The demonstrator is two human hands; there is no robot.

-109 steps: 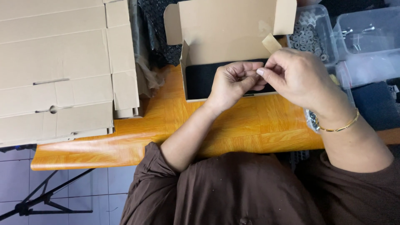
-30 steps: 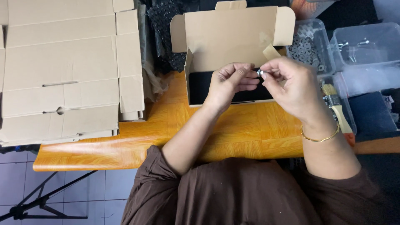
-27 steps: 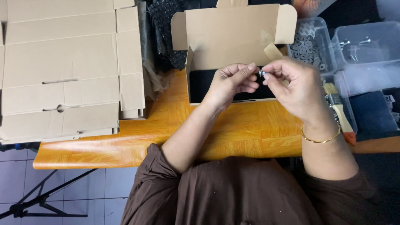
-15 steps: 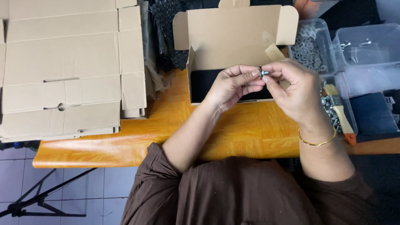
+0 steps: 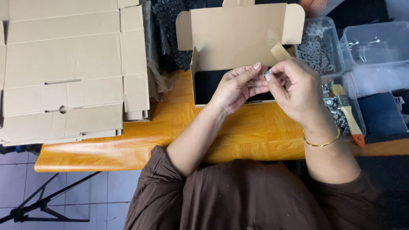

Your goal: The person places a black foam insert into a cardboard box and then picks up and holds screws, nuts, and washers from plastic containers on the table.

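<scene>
Orange wooden tabletop carries flattened cardboard sheets at far left and an open cardboard box in the middle. Over that box, the left hand and right hand meet, fingertips pinching a small metal part between them. Clear bins of washers sit to the right.

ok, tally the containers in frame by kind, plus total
Open cardboard box, behind the left hand and right hand, which pinch a small metal part: 1
Clear plastic tubs: washers, bolts, screws: 3
Stack of flat cardboard blanks, exact sheet count unclear: 1
Total: 5
</scene>
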